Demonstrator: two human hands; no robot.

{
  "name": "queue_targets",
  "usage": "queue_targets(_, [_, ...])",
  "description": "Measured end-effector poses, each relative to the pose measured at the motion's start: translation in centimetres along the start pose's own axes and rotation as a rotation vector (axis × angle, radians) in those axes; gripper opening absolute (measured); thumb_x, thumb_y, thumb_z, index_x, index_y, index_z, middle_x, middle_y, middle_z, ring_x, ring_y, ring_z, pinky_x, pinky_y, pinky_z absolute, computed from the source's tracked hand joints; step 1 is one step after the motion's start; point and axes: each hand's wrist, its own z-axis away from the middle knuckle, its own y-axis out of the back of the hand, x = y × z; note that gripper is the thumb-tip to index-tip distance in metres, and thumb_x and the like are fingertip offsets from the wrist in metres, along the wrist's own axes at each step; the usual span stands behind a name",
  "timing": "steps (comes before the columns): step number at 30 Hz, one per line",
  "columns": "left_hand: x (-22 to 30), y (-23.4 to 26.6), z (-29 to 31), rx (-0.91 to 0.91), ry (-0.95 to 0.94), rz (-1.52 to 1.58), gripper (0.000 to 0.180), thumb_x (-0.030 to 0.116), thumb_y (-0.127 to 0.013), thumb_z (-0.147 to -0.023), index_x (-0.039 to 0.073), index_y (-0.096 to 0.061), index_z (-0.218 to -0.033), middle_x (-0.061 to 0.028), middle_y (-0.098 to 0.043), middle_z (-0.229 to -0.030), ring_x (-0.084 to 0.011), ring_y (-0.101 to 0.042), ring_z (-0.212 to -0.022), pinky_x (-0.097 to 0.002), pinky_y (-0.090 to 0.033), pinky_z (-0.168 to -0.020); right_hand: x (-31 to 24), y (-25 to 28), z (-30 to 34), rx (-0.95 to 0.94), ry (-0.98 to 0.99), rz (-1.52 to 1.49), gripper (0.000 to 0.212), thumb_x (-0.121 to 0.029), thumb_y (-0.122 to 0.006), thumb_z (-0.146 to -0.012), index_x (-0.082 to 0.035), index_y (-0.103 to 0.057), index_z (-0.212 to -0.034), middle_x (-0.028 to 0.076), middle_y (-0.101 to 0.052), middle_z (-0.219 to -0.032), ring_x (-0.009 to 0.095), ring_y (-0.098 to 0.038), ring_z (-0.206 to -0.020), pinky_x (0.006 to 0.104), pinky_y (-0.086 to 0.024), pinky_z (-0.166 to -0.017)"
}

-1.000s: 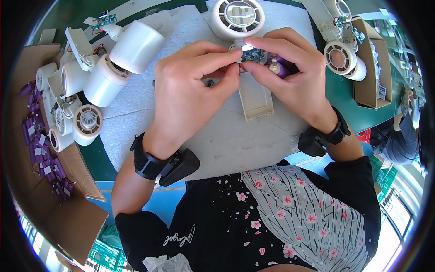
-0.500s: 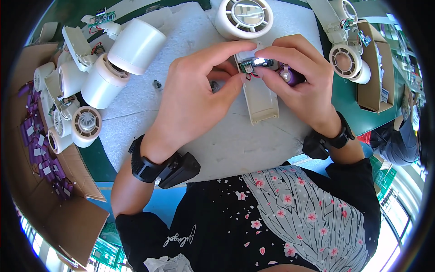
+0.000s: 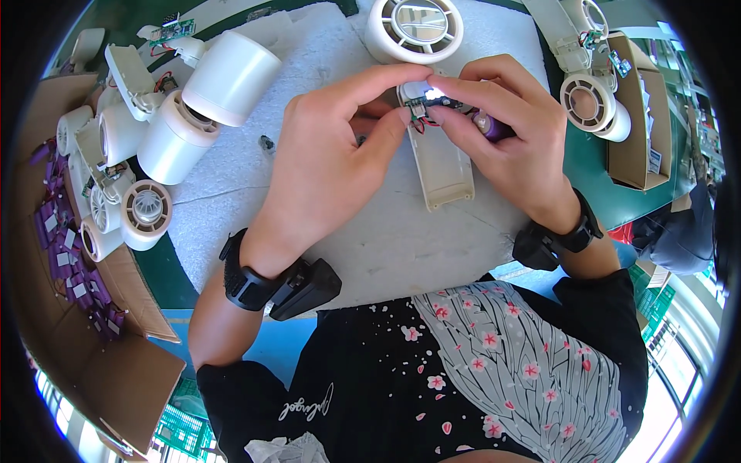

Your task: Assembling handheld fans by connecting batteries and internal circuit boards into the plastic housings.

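Note:
A small green circuit board (image 3: pixel 419 107), with a bright white light glowing at its upper edge, is pinched between my two hands. My left hand (image 3: pixel 332 147) has thumb and forefinger closed at the board's left end. Thumb and forefinger of my right hand (image 3: pixel 529 127) close on its right end, and a purple cylindrical battery (image 3: pixel 492 126) is tucked in the same palm. Short red and black wires hang beneath the board. Under my hands lies a long cream handle shell (image 3: pixel 446 176), its upper part covered by my fingers. Just beyond it sits a round white fan head (image 3: pixel 377 31).
White foam sheeting (image 3: pixel 370 247) covers the green table. At left, several white fan bodies (image 3: pixel 231 77) are piled beside a cardboard box (image 3: pixel 100 378) of purple batteries (image 3: pixel 69 247). More fan parts (image 3: pixel 588 104) and a smaller carton (image 3: pixel 641 174) stand at right. Dark specks (image 3: pixel 267 143) dot the foam.
The board and my fingertips have shifted slightly left. The battery in my right palm is a little more covered by the fingers. Otherwise the scene is the same.

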Motion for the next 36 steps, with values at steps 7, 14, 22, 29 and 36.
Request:
queue_targets(7, [0.2,-0.2,0.0,0.056,0.005,0.006,0.035,-0.006,-0.053,-0.091,0.003,-0.062,-0.123,-0.0063,-0.067,-0.109,-0.0078,-0.061,-0.082,-0.0217,-0.051,-0.074,-0.3,0.0,-0.3,-0.002,0.050,0.048,0.026,-0.006,-0.077,-0.074,-0.004,-0.069,-0.099,0.007,-0.061,-0.090,0.013,-0.056,-0.067,0.0223,-0.044,-0.057])
queue_targets(14, [0.8,0.1,-0.1,-0.008,-0.111,-0.286,0.037,-0.008,-0.052,-0.087,0.007,-0.067,-0.116,-0.0083,-0.067,-0.106,-0.0075,-0.056,-0.074,-0.0206,-0.046,-0.064,-0.1,0.3,-0.4,-0.086,-0.132,-0.006,0.025,-0.006,-0.077,-0.075,-0.002,-0.063,-0.094,0.004,-0.058,-0.084,0.012,-0.052,-0.064,0.0232,-0.043,-0.061])
queue_targets(22, [0.7,0.2,-0.2,-0.012,-0.144,-0.195,0.038,-0.006,-0.054,-0.084,0.009,-0.068,-0.115,-0.0080,-0.064,-0.107,-0.0105,-0.057,-0.079,-0.0220,-0.045,-0.067,-0.1,3.3,-0.5,-0.421,-0.274,-0.416,0.043,-0.004,-0.071,-0.076,-0.007,-0.056,-0.116,0.005,-0.055,-0.083,0.012,-0.051,-0.062,0.0234,-0.044,-0.060])
queue_targets(29, [0.4,0.6,-0.2,0.001,-0.084,-0.099,0.037,-0.004,-0.056,-0.085,0.008,-0.067,-0.117,-0.0096,-0.056,-0.118,-0.0110,-0.058,-0.090,-0.0218,-0.048,-0.073,0.9,5.0,-1.2,-0.614,-0.474,-0.672,0.047,-0.004,-0.062,-0.084,-0.006,-0.049,-0.128,0.008,-0.057,-0.108,0.011,-0.058,-0.071,0.0231,-0.046,-0.057])
queue_targets(36, [1.2,0.9,0.0,-0.015,-0.013,-0.075,0.033,-0.003,-0.059,-0.086,0.006,-0.067,-0.117,-0.0095,-0.054,-0.121,-0.0108,-0.058,-0.095,-0.0212,-0.048,-0.075,-1.0,5.7,-2.1,-0.557,-0.671,-0.465,0.029,-0.006,-0.057,-0.090,-0.001,-0.058,-0.118,0.009,-0.063,-0.104,0.013,-0.063,-0.066,0.0245,-0.049,-0.051])
